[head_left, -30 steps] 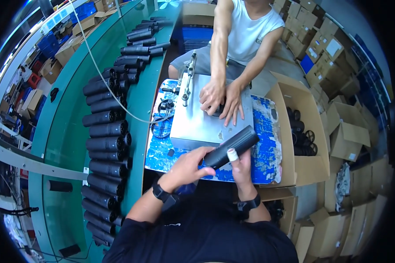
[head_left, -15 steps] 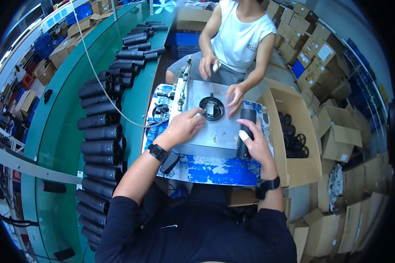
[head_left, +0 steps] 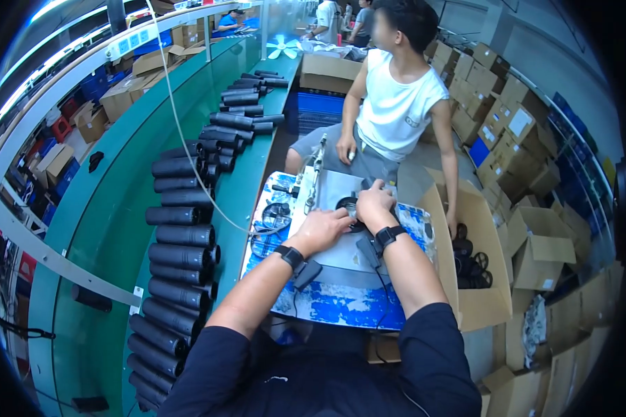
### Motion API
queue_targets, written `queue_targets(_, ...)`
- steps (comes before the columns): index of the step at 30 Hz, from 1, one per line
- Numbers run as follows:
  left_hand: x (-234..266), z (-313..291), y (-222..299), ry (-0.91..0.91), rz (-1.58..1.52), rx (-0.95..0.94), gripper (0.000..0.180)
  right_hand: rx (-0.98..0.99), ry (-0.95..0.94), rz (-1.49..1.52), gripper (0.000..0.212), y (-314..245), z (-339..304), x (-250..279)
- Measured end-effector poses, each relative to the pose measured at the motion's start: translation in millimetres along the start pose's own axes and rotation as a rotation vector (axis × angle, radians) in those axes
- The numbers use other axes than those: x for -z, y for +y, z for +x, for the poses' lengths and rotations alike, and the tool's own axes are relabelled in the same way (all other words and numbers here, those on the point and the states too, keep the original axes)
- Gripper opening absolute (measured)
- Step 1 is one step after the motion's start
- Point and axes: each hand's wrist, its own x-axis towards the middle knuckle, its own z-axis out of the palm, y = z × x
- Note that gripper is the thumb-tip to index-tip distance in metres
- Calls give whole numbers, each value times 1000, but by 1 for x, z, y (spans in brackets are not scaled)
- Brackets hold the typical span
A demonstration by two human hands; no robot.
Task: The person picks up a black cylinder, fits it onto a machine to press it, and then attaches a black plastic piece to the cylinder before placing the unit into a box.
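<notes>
Past metal box's (head_left: 332,258) near edge, blue tabletop (head_left: 337,304); hands (head_left: 323,231) (head_left: 375,208) at black ring (head_left: 343,203).

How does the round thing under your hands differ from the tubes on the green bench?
Shape: the round part looks ring-like, though partly hidden; the tubes are long cylinders.
Place: the round part sits on the metal box; the tubes lie on the bench.
Handling: the left hand and right hand are at the round part, not the tubes.
Both are black.
</notes>
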Motion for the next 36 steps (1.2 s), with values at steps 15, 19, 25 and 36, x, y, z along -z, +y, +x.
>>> queue_targets(15, -1, 0, 1, 18, 14, 36, 22, 87, 42, 79, 52, 8, -22, 12)
queue_targets(19, -1, 5, 6, -1, 8, 17, 22, 123, 104, 480, 51, 48, 9, -31)
queue_targets(25, 5, -4, 3, 50, 23, 15, 23, 465, 555, 1311, 56, 68, -8, 3)
queue_targets(36, 11, -6, 10, 345, -250, 160, 5, 516, 428, 2118, 28, 29, -2, -60)
